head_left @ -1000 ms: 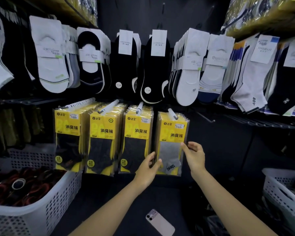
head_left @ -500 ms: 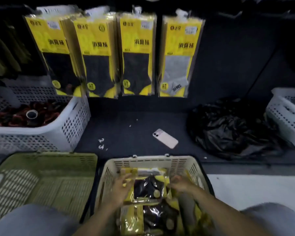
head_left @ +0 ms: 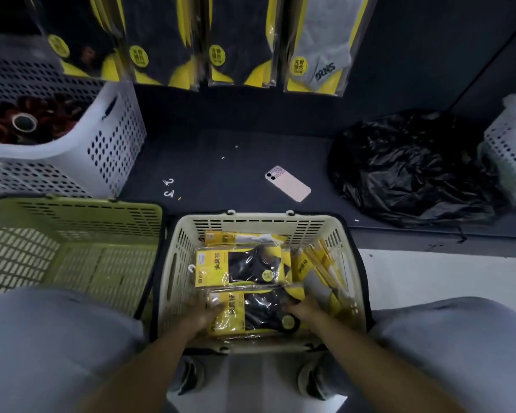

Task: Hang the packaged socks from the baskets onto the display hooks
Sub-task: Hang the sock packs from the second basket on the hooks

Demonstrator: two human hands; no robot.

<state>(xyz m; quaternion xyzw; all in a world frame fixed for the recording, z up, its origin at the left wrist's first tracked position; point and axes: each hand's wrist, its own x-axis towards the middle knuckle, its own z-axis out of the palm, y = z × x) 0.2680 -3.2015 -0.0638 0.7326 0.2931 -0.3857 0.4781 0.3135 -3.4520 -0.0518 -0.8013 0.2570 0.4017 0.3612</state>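
Whereas the picture from a second ago has both hands up at the hanging packs (head_left: 316,55), the view now drops into the cream basket (head_left: 262,217) between the person's knees. There the left hand (head_left: 204,315) and right hand (head_left: 303,311) sit at either end of the nearest sock pack (head_left: 251,314), having come off the pack behind (head_left: 242,268), which they touch half a second ago. Blur hides the fingers, so I cannot tell whether either hand has closed on the pack or only lies on it. I judge one hanging as finished and the next pick as just starting, with several packs left. Each pack is flat yellow card and a dark sock under glossy, crinkled clear film — likely slippery. The basket is stiff slotted plastic. A green basket (head_left: 72,222) touches it on the left and shows no packs. Beyond lie a smooth pink phone (head_left: 288,183), a crumpled black bag (head_left: 405,171) and a white perforated basket (head_left: 102,138).
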